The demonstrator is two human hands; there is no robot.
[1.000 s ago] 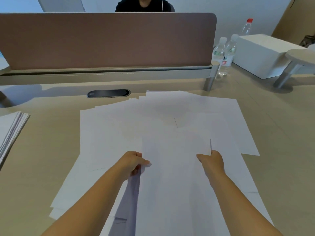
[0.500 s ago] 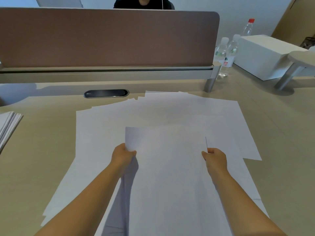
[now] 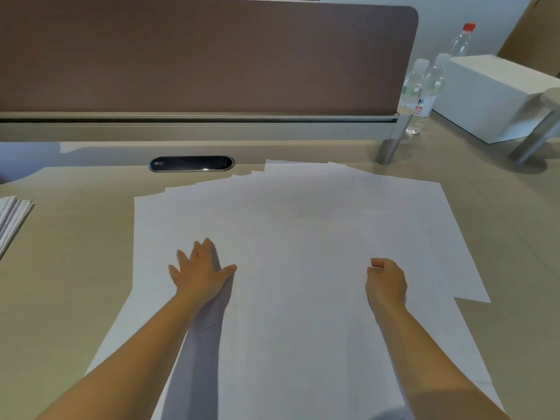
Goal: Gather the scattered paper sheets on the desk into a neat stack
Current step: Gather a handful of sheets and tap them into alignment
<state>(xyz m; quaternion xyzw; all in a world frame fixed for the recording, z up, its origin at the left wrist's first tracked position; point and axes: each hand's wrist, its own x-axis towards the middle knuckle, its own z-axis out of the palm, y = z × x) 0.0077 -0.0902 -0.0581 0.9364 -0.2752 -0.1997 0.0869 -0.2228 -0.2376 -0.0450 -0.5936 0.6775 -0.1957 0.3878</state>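
Several white paper sheets (image 3: 303, 213) lie fanned and overlapping across the middle of the beige desk (image 3: 75, 268). One top sheet (image 3: 297, 298) lies flat between my hands. My left hand (image 3: 201, 272) rests open on the papers at that sheet's left edge, palm down and fingers spread. My right hand (image 3: 386, 283) is curled at the sheet's right edge, thumb against the fingers, pinching the edge. Both forearms reach in from the bottom of the view.
A neat pile of paper (image 3: 12, 219) sits at the desk's left edge. A brown divider panel (image 3: 197, 56) runs along the back, with a dark oval cable port (image 3: 191, 163) in front. Water bottles (image 3: 422, 89) and a white box (image 3: 491, 95) stand at the back right.
The sheet held up in both hands has come down flat onto the pile. My left hand let go of it and spread open on the papers. The right hand stayed curled.
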